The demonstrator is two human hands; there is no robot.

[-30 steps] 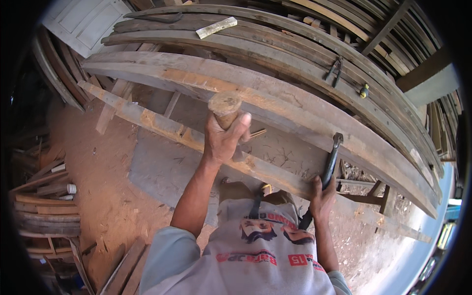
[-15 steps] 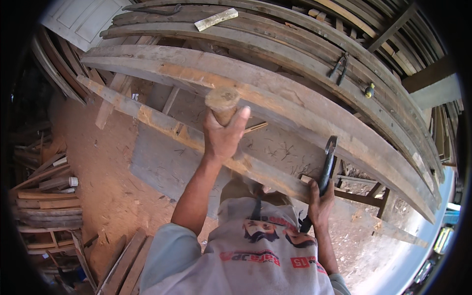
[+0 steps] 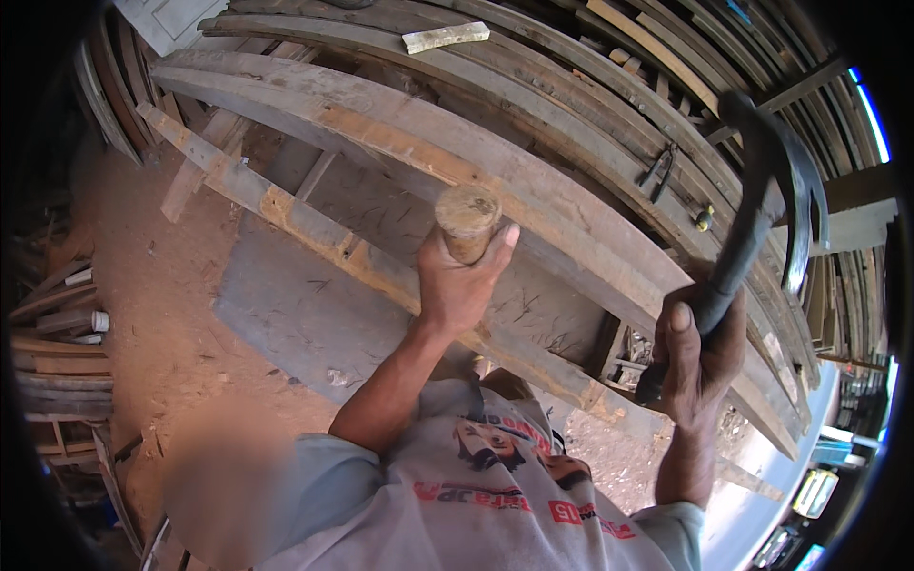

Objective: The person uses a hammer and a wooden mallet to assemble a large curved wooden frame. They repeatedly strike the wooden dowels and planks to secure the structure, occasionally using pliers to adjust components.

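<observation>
In the head view, my left hand point(image 3: 462, 290) is wrapped round a short, thick wooden cylinder point(image 3: 468, 211). Its flat round end faces up. What the cylinder's lower end rests on is hidden behind the hand. My right hand point(image 3: 700, 357) grips the dark handle of a claw hammer point(image 3: 741, 252), raised on the right with its head up and away from the cylinder. Beneath the left forearm runs a narrow plank point(image 3: 314, 228) with orange-brown patches. Beyond the left hand lies a thick curved timber point(image 3: 400, 124).
More long timbers point(image 3: 533, 90) stretch behind, carrying a pale wood offcut point(image 3: 446, 37), pincers point(image 3: 658, 171) and a small yellow-and-black object point(image 3: 704, 218). A grey sheet point(image 3: 286, 295) covers part of the dirt floor. Wood scraps point(image 3: 62, 366) are stacked at left. A blurred patch hides the lower left.
My right hand has lifted the hammer up and to the right from beside the narrow plank. The left hand keeps hold of the cylinder. The whole view has shifted a little.
</observation>
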